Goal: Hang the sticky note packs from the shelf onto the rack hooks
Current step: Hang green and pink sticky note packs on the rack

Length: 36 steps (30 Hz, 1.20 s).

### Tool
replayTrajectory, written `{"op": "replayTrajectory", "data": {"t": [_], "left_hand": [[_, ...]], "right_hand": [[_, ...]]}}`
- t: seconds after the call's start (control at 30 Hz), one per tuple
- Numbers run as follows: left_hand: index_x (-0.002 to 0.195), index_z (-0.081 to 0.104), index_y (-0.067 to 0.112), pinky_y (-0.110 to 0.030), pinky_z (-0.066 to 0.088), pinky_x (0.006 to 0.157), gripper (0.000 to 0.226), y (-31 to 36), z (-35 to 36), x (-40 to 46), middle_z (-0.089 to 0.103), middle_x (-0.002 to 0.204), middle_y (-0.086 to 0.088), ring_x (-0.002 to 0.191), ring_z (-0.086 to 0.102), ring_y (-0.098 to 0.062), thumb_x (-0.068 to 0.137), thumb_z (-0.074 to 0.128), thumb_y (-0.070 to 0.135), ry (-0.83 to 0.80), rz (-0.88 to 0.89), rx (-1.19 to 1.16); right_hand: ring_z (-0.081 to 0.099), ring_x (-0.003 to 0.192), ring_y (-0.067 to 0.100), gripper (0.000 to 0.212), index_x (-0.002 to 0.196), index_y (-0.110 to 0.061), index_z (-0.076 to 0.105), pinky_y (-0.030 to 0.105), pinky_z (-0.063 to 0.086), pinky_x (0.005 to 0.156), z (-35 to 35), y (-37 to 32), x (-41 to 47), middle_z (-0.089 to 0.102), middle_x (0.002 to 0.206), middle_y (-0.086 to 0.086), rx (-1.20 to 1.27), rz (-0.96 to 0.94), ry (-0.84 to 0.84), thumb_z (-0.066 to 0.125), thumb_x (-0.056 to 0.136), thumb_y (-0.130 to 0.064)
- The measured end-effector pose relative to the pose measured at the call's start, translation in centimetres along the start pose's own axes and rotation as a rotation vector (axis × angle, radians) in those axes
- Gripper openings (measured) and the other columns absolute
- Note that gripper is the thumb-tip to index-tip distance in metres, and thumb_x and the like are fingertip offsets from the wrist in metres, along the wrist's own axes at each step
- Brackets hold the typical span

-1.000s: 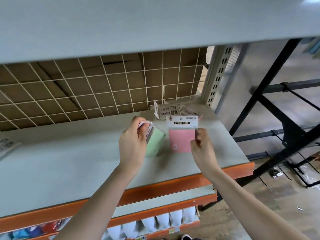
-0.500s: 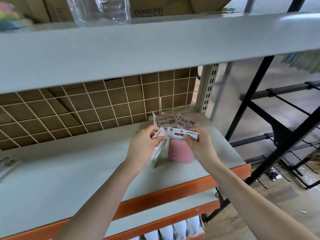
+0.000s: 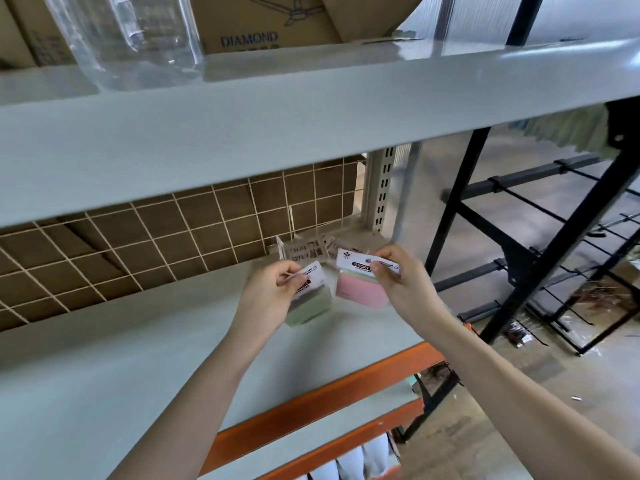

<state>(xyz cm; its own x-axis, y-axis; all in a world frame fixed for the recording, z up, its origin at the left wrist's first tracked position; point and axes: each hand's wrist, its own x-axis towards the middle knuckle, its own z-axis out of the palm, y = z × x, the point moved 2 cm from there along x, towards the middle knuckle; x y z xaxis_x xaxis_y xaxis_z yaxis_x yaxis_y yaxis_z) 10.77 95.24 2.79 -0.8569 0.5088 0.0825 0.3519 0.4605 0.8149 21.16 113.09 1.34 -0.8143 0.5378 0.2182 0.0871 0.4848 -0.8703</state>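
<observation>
— How will these packs handle?
— Light, I judge, with stiff header cards; pinch there. The left hand [image 3: 273, 292] pinches the green pack [image 3: 308, 306] by its card, the right hand [image 3: 401, 282] the pink pack [image 3: 360, 292] — both lifted above the shelf [image 3: 138, 358], the rack [image 3: 554, 271] well apart to the right.

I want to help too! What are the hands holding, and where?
Left hand pinches the green pack by its white header card; right hand pinches the pink pack likewise.
</observation>
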Motion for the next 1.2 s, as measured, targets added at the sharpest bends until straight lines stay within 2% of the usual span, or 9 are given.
{"op": "replayTrajectory", "data": {"t": [0.1, 0.2, 0.43, 0.5, 0.63, 0.77, 0.87, 1.0, 1.2], "left_hand": [[0.079, 0.063, 0.028, -0.007, 0.036, 0.057, 0.016, 2.3, 0.6, -0.3, 0.059, 0.072, 0.024, 0.069, 0.056, 0.014, 0.092, 0.06, 0.019, 0.056, 0.084, 0.017], [0.085, 0.068, 0.023, -0.004, 0.037, 0.06, 0.009, 5.1, 1.7, -0.9, 0.058, 0.076, 0.026, 0.074, 0.054, 0.017, 0.09, 0.062, 0.018, 0.131, 0.189, 0.041], [0.101, 0.072, 0.019, -0.012, 0.042, 0.069, 0.016, 12.4, 6.9, -2.7, 0.069, 0.092, 0.011, 0.084, 0.059, -0.003, 0.091, 0.06, 0.019, 0.189, 0.345, 0.164], [0.102, 0.071, 0.02, -0.016, 0.043, 0.072, 0.017, 14.7, 9.0, -3.6, 0.07, 0.095, 0.009, 0.09, 0.062, -0.012, 0.092, 0.057, 0.02, 0.189, 0.383, 0.163], [0.096, 0.072, 0.021, -0.03, 0.049, 0.073, 0.015, 19.4, 13.8, -5.2, 0.072, 0.09, 0.009, 0.083, 0.065, -0.014, 0.093, 0.057, 0.019, 0.194, 0.473, 0.129], [0.091, 0.072, 0.019, -0.025, 0.045, 0.07, 0.022, 23.6, 19.0, -6.5, 0.073, 0.087, 0.01, 0.08, 0.062, -0.006, 0.086, 0.051, 0.02, 0.186, 0.528, 0.078], [0.093, 0.07, 0.017, -0.029, 0.046, 0.071, 0.021, 26.3, 22.5, -6.9, 0.072, 0.088, 0.009, 0.081, 0.063, -0.007, 0.087, 0.051, 0.022, 0.181, 0.545, 0.05], [0.095, 0.067, 0.019, -0.034, 0.047, 0.069, 0.014, 29.3, 26.5, -6.8, 0.07, 0.086, 0.009, 0.079, 0.062, -0.007, 0.094, 0.054, 0.015, 0.173, 0.564, 0.045], [0.095, 0.066, 0.021, -0.023, 0.047, 0.062, 0.009, 33.7, 31.1, -6.0, 0.062, 0.077, 0.02, 0.071, 0.061, -0.002, 0.094, 0.058, 0.018, 0.162, 0.582, 0.074]], "right_hand": [[0.05, 0.065, -0.002, 0.014, 0.088, -0.018, 0.053, 0.009, 0.037, 0.053, -2.2, -0.7, -0.1, 0.058, 0.082, -0.003, 0.107, -0.036, 0.081, 0.048, 0.099, -0.011], [0.059, 0.077, -0.003, 0.026, 0.086, -0.031, 0.053, 0.009, 0.044, 0.058, -5.1, -1.2, -0.6, 0.062, 0.086, -0.014, 0.169, -0.08, 0.128, 0.048, 0.098, -0.009], [0.059, 0.08, -0.003, 0.031, 0.09, -0.035, 0.054, 0.008, 0.042, 0.065, -13.0, -1.2, -2.4, 0.064, 0.084, -0.014, 0.077, -0.216, 0.147, 0.05, 0.095, -0.004], [0.06, 0.078, 0.0, 0.031, 0.091, -0.032, 0.057, 0.011, 0.045, 0.065, -15.5, -0.8, -3.3, 0.065, 0.082, -0.013, 0.085, -0.248, 0.146, 0.051, 0.094, -0.002], [0.06, 0.073, 0.004, 0.026, 0.092, -0.025, 0.061, 0.015, 0.045, 0.062, -21.1, 0.5, -4.4, 0.065, 0.08, -0.013, 0.092, -0.278, 0.126, 0.051, 0.093, -0.002], [0.059, 0.072, 0.004, 0.028, 0.089, -0.024, 0.062, 0.012, 0.042, 0.062, -27.4, 2.7, -4.8, 0.065, 0.079, -0.014, 0.07, -0.296, 0.15, 0.052, 0.09, 0.002], [0.059, 0.072, 0.011, 0.024, 0.09, -0.02, 0.063, 0.023, 0.044, 0.063, -31.9, 4.8, -4.9, 0.065, 0.078, -0.009, 0.079, -0.268, 0.18, 0.052, 0.091, 0.002], [0.06, 0.073, 0.007, 0.018, 0.095, -0.014, 0.065, 0.015, 0.044, 0.062, -37.5, 7.1, -5.0, 0.067, 0.08, -0.011, 0.046, -0.22, 0.185, 0.053, 0.093, -0.002], [0.062, 0.081, 0.008, 0.016, 0.095, -0.016, 0.063, 0.02, 0.047, 0.069, -43.9, 9.3, -5.0, 0.066, 0.085, -0.011, 0.041, -0.222, 0.239, 0.052, 0.094, -0.004]]}}
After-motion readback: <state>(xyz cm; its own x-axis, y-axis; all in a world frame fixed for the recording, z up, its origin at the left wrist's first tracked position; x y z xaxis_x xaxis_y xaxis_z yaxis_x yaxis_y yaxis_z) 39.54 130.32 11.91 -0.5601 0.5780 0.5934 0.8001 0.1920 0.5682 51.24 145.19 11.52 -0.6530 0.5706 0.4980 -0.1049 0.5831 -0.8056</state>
